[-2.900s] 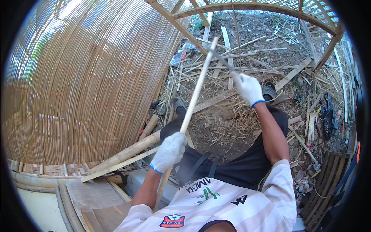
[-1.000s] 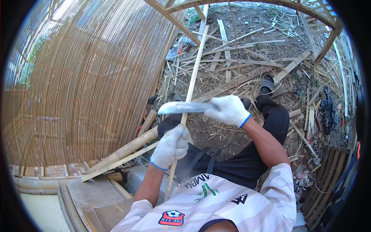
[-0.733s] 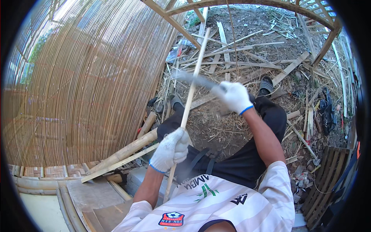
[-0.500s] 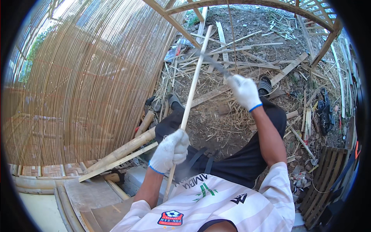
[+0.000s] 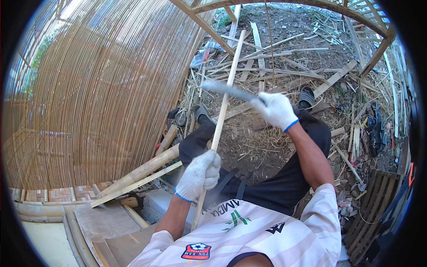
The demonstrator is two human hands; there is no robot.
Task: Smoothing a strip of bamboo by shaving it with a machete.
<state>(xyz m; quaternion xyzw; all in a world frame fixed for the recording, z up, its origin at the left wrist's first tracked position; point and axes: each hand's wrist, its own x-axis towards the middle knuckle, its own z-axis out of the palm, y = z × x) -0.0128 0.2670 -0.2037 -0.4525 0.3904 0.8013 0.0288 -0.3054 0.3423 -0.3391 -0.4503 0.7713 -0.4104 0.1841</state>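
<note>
Pale strip (image 5: 222,116), knife (image 5: 238,92) across, gap to screen edge (image 5: 176,89)

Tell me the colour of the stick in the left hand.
The stick is pale tan; head view.

Toward twelve o'clock, the stick (image 5: 221,122) is pale cream-yellow and the blurred knife (image 5: 235,92) grey. The left grip (image 5: 199,175) and right grip (image 5: 275,110) are gloved in white edged with blue. At six, the shirt (image 5: 262,240) is white, faintly striped, with a green print (image 5: 237,221) and red-and-blue badge (image 5: 197,251). Trousers (image 5: 271,189), at five: black. The screen (image 5: 102,102) at ten is golden tan, finely lined; the slatted crate (image 5: 372,216) at four, dark brown.
</note>
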